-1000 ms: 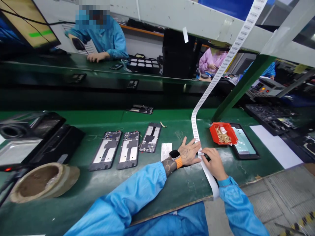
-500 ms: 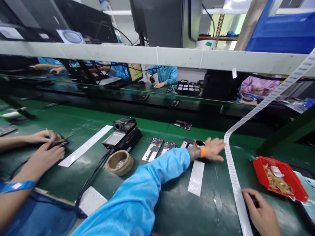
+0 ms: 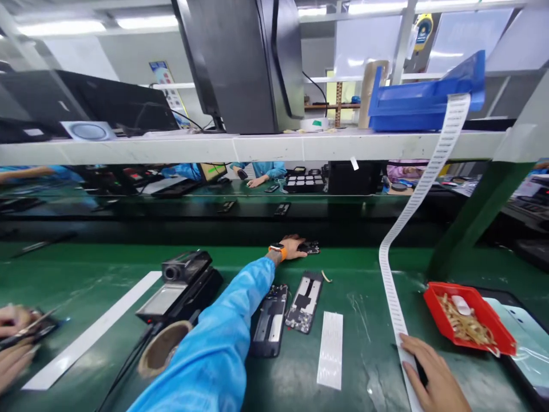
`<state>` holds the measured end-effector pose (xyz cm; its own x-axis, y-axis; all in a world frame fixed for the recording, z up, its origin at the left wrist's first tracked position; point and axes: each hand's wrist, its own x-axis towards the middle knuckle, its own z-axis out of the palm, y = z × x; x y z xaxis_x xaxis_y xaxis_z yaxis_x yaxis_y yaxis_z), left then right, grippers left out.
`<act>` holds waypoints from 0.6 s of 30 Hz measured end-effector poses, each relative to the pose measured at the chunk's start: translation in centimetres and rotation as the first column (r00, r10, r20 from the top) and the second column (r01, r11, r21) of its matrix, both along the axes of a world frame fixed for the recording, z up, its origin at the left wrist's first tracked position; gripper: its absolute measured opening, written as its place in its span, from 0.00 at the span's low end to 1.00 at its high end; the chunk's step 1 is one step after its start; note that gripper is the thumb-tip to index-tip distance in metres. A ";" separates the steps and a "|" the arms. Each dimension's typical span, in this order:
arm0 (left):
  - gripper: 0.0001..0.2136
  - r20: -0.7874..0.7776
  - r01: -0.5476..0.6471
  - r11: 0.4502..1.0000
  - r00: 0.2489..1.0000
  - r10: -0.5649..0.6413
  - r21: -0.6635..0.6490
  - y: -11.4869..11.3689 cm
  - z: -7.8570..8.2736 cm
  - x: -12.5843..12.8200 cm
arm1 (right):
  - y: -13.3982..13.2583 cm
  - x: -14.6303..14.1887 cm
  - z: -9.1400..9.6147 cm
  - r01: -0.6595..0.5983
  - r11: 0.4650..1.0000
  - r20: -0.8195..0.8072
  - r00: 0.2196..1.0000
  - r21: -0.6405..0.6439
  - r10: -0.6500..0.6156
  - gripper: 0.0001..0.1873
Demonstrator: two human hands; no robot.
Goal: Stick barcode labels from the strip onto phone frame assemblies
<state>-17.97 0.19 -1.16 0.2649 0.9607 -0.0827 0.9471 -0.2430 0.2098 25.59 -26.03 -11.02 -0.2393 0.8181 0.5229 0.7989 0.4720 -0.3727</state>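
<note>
Well forward, the left hand (image 3: 294, 247) lays its fingers on a dark phone frame (image 3: 310, 248); whether they grip it is unclear. The right hand (image 3: 431, 377) pinches a black tool (image 3: 422, 371) against the label strip (image 3: 388, 286). Just right of its fingers, a red tray (image 3: 433, 300) holds tan scraps (image 3: 461, 323).

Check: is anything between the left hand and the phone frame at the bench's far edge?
Nothing visible. The left hand appears to touch the phone frame; the two nearer frames lie short of it, beside the sleeve.

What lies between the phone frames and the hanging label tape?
A white sheet, flat on the green bench between phone frames and label tape, head view.
</note>
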 end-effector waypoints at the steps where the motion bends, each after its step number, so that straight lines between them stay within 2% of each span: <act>1: 0.36 0.037 -0.001 1.000 0.999 0.001 0.002 0.1 0.0 0.1 | -0.1 -0.1 0.1 0.014 1.000 -0.007 1.000 -0.017 -0.015 0.16; 4: 0.35 0.172 -0.040 0.999 0.984 0.042 -0.013 0.1 0.8 0.8 | -0.1 -0.3 0.5 0.038 0.997 -0.036 0.999 -0.065 -0.040 0.17; 7: 0.33 0.361 -0.084 0.995 0.928 0.098 -0.053 -0.5 2.3 1.9 | -0.3 -0.2 0.8 0.039 0.994 -0.101 0.994 -0.106 -0.050 0.17; 10: 0.33 0.609 -0.090 0.991 0.782 0.132 -0.099 -3.0 3.9 2.9 | -0.6 0.5 1.6 0.117 0.979 -0.236 0.959 -0.168 -0.155 0.19; 12: 0.35 0.752 -0.079 0.989 0.644 0.144 -0.121 -6.4 4.4 3.4 | -0.6 0.6 3.0 0.218 0.948 -0.363 0.885 -0.230 -0.291 0.22; 14: 0.38 0.875 -0.051 0.986 0.457 0.163 -0.157 -11.0 4.3 4.2 | -0.3 -0.7 5.5 0.245 0.921 -0.475 0.799 -0.302 -0.369 0.24; 15: 0.39 0.926 -0.017 0.983 0.331 0.180 -0.185 -13.4 4.1 4.7 | 0.0 -2.0 7.0 0.205 0.918 -0.511 0.779 -0.338 -0.362 0.23; 16: 0.38 0.970 0.069 0.968 0.038 0.240 -0.243 -15.7 3.7 5.3 | 0.3 -3.8 8.6 0.118 0.924 -0.543 0.779 -0.365 -0.314 0.22; 17: 0.36 0.927 0.168 0.945 -0.206 0.313 -0.282 -17.9 3.4 5.9 | 0.6 -5.9 10.2 -0.007 0.920 -0.560 0.795 -0.392 -0.233 0.21; 18: 0.34 0.837 0.261 0.916 -0.386 0.388 -0.305 -19.7 3.0 6.5 | 0.9 -8.3 11.7 -0.153 0.894 -0.576 0.807 -0.420 -0.132 0.20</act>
<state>-11.49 -19.51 1.80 0.2221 0.9745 -0.0334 -0.6146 0.1665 0.7711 17.28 -25.17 0.64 -0.0202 0.9868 0.1610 0.3596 0.1574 -0.9197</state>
